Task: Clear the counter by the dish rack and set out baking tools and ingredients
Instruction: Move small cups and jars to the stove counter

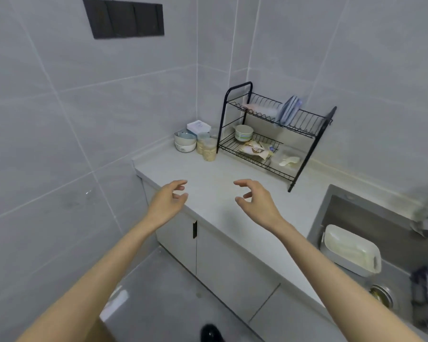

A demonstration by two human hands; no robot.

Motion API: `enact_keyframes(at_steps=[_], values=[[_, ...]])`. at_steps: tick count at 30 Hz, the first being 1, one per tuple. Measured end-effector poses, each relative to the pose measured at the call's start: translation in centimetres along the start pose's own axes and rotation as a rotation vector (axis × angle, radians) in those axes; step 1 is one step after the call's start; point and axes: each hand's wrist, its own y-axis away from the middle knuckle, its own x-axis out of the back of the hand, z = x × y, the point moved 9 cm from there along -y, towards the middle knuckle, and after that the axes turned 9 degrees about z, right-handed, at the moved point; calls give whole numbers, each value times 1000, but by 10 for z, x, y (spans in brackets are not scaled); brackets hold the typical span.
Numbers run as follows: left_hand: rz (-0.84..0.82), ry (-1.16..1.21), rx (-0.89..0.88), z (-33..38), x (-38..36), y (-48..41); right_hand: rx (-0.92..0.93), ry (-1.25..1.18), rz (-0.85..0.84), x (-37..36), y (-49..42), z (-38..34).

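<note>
Grey-white desk (208, 174). Left hand (167, 201) hovers over its front edge, fingers loosely curled, holding nothing. Back corner: stacked white pots (185, 142), then clear jars (209, 150) of pale grain, upright, long axis vertical, just beside the dish rack (269, 137) leg. Prob. light, smooth, maybe slippery, so grip round the body, not the lid. Right hand (253, 201) also empty, fingers half curled. Rack's long axis runs along the back wall. Plates (289, 111) stand on edge up top, fragile.

No writing, label or number is legible on anything here.
</note>
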Motion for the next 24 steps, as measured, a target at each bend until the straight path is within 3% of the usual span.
enact_keyframes(at_steps=[9, 18, 24], values=[[-43, -109, -45, -51, -20, -205, -10, 25, -16, -95, -200, 31], [-242, -147, -85, -94, -68, -369, -139, 70, -9, -156, -350, 67], [-456, -161, -313, -94, -127, -436, -226, 126, -70, -190, -387, 95]])
